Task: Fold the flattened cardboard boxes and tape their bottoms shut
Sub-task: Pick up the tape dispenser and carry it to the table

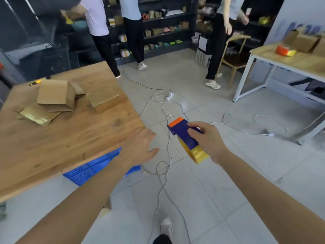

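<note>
Purple tape dispenser (181, 133) in right hand (207, 140) — left hand (140, 147) splayed

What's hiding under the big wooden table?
A blue slatted crate pokes out beneath the wooden table. The tabletop covers the rest of it, so what it holds, and anything further under, cannot be seen.

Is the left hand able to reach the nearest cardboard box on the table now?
Probably yes: the left hand, open and empty, hovers by the table corner; only bare wood lies before the box.
</note>
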Available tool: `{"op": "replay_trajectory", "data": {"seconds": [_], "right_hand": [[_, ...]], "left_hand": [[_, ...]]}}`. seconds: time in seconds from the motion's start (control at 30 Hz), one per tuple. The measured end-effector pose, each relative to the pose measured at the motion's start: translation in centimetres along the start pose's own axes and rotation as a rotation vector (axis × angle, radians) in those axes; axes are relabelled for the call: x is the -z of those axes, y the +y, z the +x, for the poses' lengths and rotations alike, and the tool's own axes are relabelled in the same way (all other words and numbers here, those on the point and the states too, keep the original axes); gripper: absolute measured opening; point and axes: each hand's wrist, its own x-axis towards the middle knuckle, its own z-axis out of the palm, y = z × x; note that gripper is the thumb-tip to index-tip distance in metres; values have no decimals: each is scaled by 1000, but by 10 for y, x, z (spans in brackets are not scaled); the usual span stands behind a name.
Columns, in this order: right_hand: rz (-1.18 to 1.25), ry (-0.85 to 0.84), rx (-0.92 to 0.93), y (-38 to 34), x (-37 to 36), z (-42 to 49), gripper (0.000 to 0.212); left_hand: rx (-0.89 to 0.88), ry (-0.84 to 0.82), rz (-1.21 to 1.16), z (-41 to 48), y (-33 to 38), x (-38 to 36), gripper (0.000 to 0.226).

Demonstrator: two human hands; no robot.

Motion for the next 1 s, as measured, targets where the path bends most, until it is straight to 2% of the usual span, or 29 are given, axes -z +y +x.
{"op": "replay_trajectory", "data": {"seconds": [0.1, 0.23, 0.43, 0.6, 0.73, 0.87, 0.93, 1.0], "right_hand": [[-12, -17, -25, -10, -1, 49, 31], [-65, -34, -10, -23, -6, 116, 13], [-112, -45, 15, -38, -21, 214, 13], [-199, -147, 52, -49, -37, 300, 12], [-166, -225, 57, -51, -48, 381, 10], [-158, -393, 114, -58, -51, 463, 12], [-155, -460, 123, -64, -49, 500, 18], [-183, -529, 132, -70, -46, 535, 14]], "left_hand": [[0, 11, 13, 49, -24, -7, 70], [12, 27, -9, 111, -57, -13, 73], [42, -9, -36, 187, -94, -14, 70], [205, 11, -98, 235, -132, -20, 66], [295, 42, -82, 281, -154, -29, 77], [453, 72, -48, 332, -167, -41, 75], [535, 52, -60, 355, -169, -46, 77], [576, -9, -35, 374, -168, -48, 73]]}}
